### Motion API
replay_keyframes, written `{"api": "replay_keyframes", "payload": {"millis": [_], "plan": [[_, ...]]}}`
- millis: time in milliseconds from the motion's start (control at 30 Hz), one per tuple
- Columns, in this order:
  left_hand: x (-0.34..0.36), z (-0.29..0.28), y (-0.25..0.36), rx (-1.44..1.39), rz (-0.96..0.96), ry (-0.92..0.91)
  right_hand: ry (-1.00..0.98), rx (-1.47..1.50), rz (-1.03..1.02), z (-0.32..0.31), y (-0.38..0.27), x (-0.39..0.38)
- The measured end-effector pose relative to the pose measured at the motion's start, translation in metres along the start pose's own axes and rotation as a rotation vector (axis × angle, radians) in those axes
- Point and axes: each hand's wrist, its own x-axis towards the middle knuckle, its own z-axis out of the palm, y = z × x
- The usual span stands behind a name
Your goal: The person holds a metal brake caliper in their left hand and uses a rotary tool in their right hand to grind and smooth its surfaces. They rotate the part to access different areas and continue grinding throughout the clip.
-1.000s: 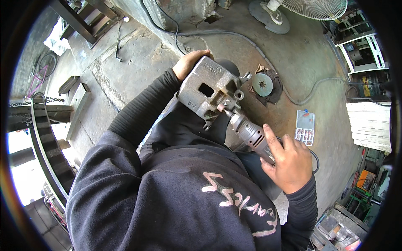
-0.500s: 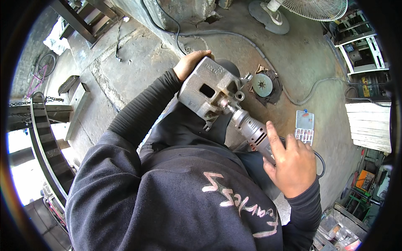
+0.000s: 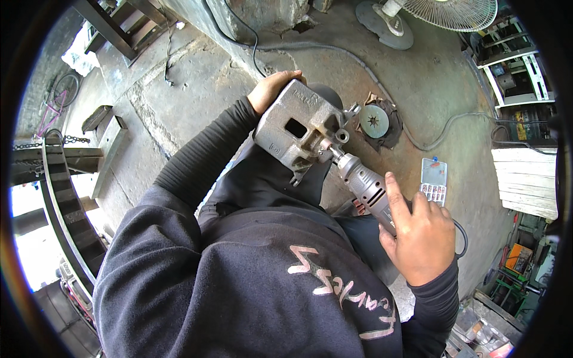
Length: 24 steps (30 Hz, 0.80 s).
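A grey cast-metal brake caliper (image 3: 280,132) with a rectangular window rests over my lap. My left hand (image 3: 274,90) is wrapped round its far left corner, the fingertips partly hidden behind the casting. In my right hand (image 3: 422,241) is a grey die grinder (image 3: 365,184), my index finger stretched along its body. Its slim bit (image 3: 335,151) points into a recess on the caliper's right side, next to a small round lug; whether the tip touches metal cannot be made out.
On the concrete floor beyond the caliper lies a round disc (image 3: 374,122) on dark cloth. A small clear parts box (image 3: 434,179) stands open to the right. A cable (image 3: 358,59) runs across the floor. A fan (image 3: 391,24) stands at the far right, shelving (image 3: 519,77) beside it.
The die grinder has drawn back slightly toward the lower right with my right hand, showing more of its bit outside the caliper. My left hand and the caliper stay nearly in place.
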Motion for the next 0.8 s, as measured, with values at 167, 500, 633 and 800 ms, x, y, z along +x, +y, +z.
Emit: {"api": "replay_keyframes", "payload": {"millis": [167,500,633,800], "plan": [[0.001,-0.002,0.001,-0.021,-0.011,-0.052,-0.06,0.014,-0.044,0.0,-0.002,-0.001],[0.002,-0.003,-0.001,0.048,0.02,-0.001,-0.075,0.065,-0.053,0.004,0.002,-0.001],[0.0,-0.001,0.002,0.006,-0.009,-0.011,0.025,0.052,-0.022,0.014,0.006,0.003],[-0.001,0.002,0.003,-0.043,-0.02,-0.008,-0.038,0.121,-0.078,0.02,0.009,0.0]]}}
